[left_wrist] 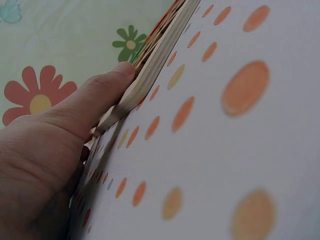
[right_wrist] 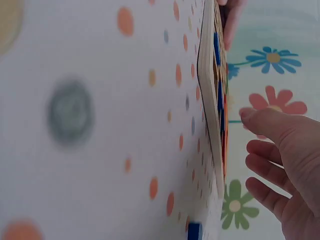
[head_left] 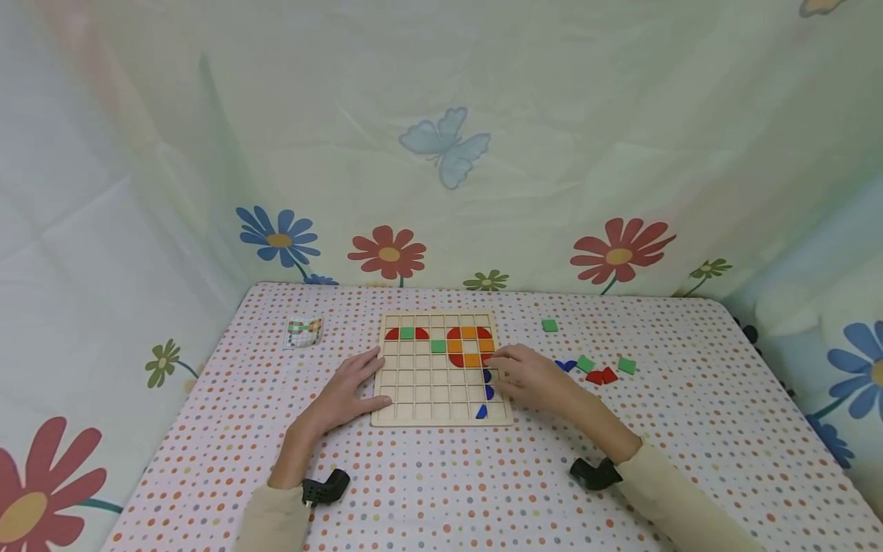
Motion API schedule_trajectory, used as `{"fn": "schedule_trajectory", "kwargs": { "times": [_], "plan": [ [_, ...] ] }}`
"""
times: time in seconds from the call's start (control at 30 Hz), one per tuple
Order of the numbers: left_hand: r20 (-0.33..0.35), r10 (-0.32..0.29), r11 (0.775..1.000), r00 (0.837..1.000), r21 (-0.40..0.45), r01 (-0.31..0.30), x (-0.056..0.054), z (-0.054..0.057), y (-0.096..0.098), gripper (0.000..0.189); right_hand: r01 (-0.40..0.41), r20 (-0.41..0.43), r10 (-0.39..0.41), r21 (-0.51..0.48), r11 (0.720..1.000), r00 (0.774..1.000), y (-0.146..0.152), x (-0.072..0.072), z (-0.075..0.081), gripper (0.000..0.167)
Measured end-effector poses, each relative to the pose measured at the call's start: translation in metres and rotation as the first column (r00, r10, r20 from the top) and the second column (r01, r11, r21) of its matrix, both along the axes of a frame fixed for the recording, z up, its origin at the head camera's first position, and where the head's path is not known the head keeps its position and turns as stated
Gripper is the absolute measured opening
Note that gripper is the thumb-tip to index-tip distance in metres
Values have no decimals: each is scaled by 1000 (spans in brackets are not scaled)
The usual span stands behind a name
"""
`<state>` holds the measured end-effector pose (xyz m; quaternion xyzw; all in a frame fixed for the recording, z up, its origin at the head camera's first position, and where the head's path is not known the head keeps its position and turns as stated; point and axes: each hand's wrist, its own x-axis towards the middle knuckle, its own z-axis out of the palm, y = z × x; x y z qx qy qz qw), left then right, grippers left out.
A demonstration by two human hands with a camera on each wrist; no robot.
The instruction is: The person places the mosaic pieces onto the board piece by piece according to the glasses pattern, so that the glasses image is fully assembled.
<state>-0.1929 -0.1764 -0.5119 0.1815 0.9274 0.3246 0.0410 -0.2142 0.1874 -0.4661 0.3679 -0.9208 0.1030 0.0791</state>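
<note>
A wooden grid board (head_left: 414, 391) lies on the table, with red rounded pieces, orange squares and green squares in its upper cells. Blue pieces (head_left: 489, 392) run down its right column, and another blue piece (head_left: 481, 412) sits slanted near the lower right corner. My left hand (head_left: 345, 391) rests at the board's left edge, its thumb (left_wrist: 112, 82) on the rim in the left wrist view. Over the right edge reaches my right hand (head_left: 531, 376), fingertips above the red piece and blue pieces. In the right wrist view its fingers (right_wrist: 267, 165) are loosely bent, holding nothing visible.
Right of the board lie loose green squares (head_left: 626, 366), red pieces (head_left: 602, 376) and blue pieces (head_left: 566, 366). A small printed pattern card (head_left: 303, 333) is at the back left. Dotted cloth covers the table (head_left: 428, 491); a flowered curtain (head_left: 531, 192) stands behind.
</note>
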Motion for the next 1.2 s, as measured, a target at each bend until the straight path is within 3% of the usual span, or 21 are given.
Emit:
{"fn": "schedule_trajectory", "kwargs": {
  "times": [0.27, 0.47, 0.6, 0.77, 0.93, 1.2],
  "plan": [
    [8, 1, 1000, 1000, 6, -1, 0, -1, 0, 80, 108, 14, -108, -37, 993, 994, 27, -14, -2, 40],
    [10, 2, 1000, 1000, 8, -2, -1, 0, -1, 80, 259, 105, -254, -35, 965, 961, 53, -41, 2, 47],
    [13, 3, 1000, 1000, 9, -3, -1, 0, -1, 80, 308, 152, -301, -30, 951, 941, 73, -63, -1, 49],
    [8, 2, 1000, 1000, 6, -2, -1, -3, 0, 81, 316, 200, -309, -3, 949, 930, 90, -81, -9, 45],
    [2, 7, 1000, 1000, 12, -7, 0, -4, 1, 81, 280, 204, -275, 6, 960, 939, 99, -87, -12, 34],
    [6, 12, 1000, 1000, -8, -12, 0, -1, 0, 81, 303, 284, -286, -19, 953, 915, 99, -94, -11, 32]
  ]
}}
